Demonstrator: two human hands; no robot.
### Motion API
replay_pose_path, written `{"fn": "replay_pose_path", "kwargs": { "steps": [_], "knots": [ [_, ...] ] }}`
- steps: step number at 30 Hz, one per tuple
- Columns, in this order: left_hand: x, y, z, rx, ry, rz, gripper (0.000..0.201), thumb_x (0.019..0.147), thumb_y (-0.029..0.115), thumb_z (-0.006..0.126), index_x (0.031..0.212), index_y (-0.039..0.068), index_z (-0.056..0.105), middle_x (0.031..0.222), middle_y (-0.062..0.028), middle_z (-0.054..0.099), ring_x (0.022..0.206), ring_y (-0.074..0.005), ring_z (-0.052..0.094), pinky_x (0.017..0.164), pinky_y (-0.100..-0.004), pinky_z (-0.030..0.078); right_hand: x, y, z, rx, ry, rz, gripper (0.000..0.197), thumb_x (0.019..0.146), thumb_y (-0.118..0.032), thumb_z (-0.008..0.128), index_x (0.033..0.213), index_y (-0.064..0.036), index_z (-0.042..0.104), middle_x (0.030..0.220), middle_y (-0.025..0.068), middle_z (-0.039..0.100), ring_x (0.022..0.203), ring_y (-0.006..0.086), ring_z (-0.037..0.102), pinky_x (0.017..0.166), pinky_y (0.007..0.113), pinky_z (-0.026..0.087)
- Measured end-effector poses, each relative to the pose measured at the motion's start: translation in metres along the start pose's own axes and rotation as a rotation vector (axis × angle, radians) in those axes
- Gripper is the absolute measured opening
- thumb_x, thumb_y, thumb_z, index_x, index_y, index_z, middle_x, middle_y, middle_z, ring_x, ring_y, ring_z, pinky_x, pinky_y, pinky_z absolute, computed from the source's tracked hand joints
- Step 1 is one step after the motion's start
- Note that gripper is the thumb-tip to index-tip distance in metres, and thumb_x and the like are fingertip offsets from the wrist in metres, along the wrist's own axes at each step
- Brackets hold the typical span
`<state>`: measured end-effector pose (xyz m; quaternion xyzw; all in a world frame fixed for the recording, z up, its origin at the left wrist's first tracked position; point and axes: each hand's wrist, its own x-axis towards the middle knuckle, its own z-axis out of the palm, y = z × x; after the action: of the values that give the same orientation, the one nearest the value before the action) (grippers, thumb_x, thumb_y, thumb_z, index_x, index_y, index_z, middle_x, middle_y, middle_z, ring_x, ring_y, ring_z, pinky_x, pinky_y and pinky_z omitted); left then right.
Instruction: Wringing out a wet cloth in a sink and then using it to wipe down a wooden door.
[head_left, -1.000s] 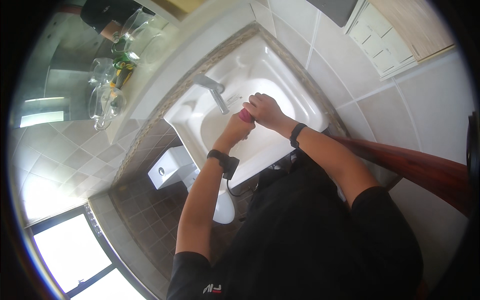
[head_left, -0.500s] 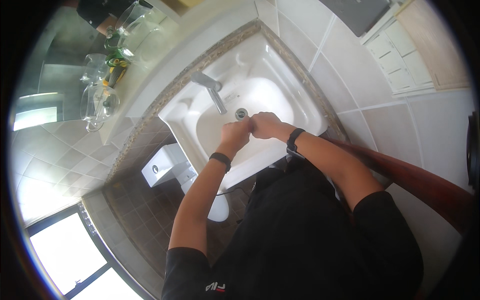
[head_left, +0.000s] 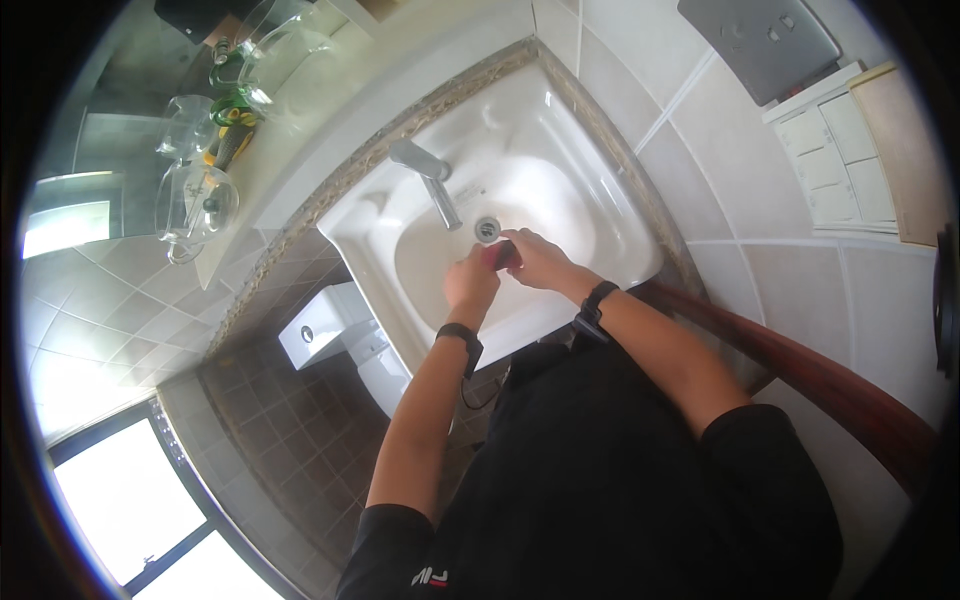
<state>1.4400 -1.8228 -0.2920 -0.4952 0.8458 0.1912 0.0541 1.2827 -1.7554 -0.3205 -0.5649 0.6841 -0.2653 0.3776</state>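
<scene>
At a white, glossy ceramic washbasin (head_left: 548, 190), I hold a small, dark-red piece of unclear material (head_left: 497, 255) between my two hands, over the bowl and near the round metal drain (head_left: 487, 230). My left hand (head_left: 471, 283) is curled nearly closed at its left side; my right hand (head_left: 540, 262), fingers bent, closes on its right. How firmly each grips, I cannot tell.

The likeliest mishap, I judge, is a slip: should either hold loosen, the piece could drop onto the smooth bowl and slide to the drain. The silver metal faucet (head_left: 428, 180) has its spout close ahead of my left knuckles, so a careless forward lift could knock them. The thin dark cable (head_left: 474, 402) hanging below my left wrist's black band (head_left: 463, 345) could snag the basin's front edge if I pull back sharply.
</scene>
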Motion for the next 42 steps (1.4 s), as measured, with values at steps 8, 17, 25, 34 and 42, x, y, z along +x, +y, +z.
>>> {"fn": "replay_pose_path", "kwargs": {
  "steps": [8, 17, 25, 34, 42],
  "knots": [
    [0.007, -0.026, 0.005, -0.718, -0.097, -0.417, 0.026, 0.077, 0.01, 0.07, 0.102, 0.005, 0.066, 0.073, -0.009, 0.065, 0.054, -0.0196, 0.061, 0.05, -0.0344, 0.049, -0.036, -0.018, 0.014, -0.284, 0.286, -0.274, 0.079, 0.078, 0.007, 0.062, 0.152, 0.0051, 0.035, 0.152, 0.027, 0.041, 0.138, 0.0385, 0.047, 0.11, 0.041, 0.046],
    [0.005, 0.008, -0.059, -0.866, -0.638, -0.277, 0.01, 0.079, 0.01, 0.066, 0.084, 0.007, 0.058, 0.062, -0.0014, 0.054, 0.047, -0.012, 0.05, 0.041, -0.0282, 0.038, 0.011, -0.029, -0.019, -0.355, 0.6, -0.462, 0.04, 0.079, -0.003, 0.069, 0.119, -0.0033, 0.063, 0.142, 0.0192, 0.056, 0.141, 0.0349, 0.046, 0.115, 0.045, 0.041],
    [0.015, -0.001, -0.05, -0.628, -0.523, -0.046, 0.013, 0.079, 0.011, 0.065, 0.086, 0.004, 0.058, 0.067, -0.0104, 0.062, 0.054, -0.0235, 0.062, 0.052, -0.0368, 0.05, 0.017, -0.028, -0.028, -0.429, 0.141, -0.316, 0.031, 0.071, -0.015, 0.077, 0.1, -0.0124, 0.065, 0.092, 0.0101, 0.073, 0.076, 0.0313, 0.073, 0.06, 0.049, 0.055],
    [0.008, -0.005, -0.019, 0.206, -0.231, 0.357, 0.025, 0.086, 0.014, 0.063, 0.109, 0.012, 0.054, 0.083, -0.0137, 0.072, 0.075, -0.0379, 0.07, 0.067, -0.0509, 0.055, 0.003, -0.007, -0.005, -0.16, -0.24, 0.099, 0.015, 0.074, -0.012, 0.064, 0.085, -0.0065, 0.072, 0.084, 0.017, 0.074, 0.084, 0.0351, 0.073, 0.072, 0.043, 0.057],
    [0.018, -0.022, -0.006, 0.232, -0.002, 0.694, 0.016, 0.083, 0.011, 0.064, 0.096, 0.016, 0.056, 0.07, -0.0044, 0.063, 0.064, -0.0283, 0.067, 0.053, -0.0439, 0.051, 0.0, 0.006, 0.005, 0.346, -0.404, 0.307, 0.017, 0.068, -0.011, 0.066, 0.079, 0.001, 0.069, 0.081, 0.0212, 0.073, 0.081, 0.0391, 0.071, 0.07, 0.045, 0.055]
  ]
}}
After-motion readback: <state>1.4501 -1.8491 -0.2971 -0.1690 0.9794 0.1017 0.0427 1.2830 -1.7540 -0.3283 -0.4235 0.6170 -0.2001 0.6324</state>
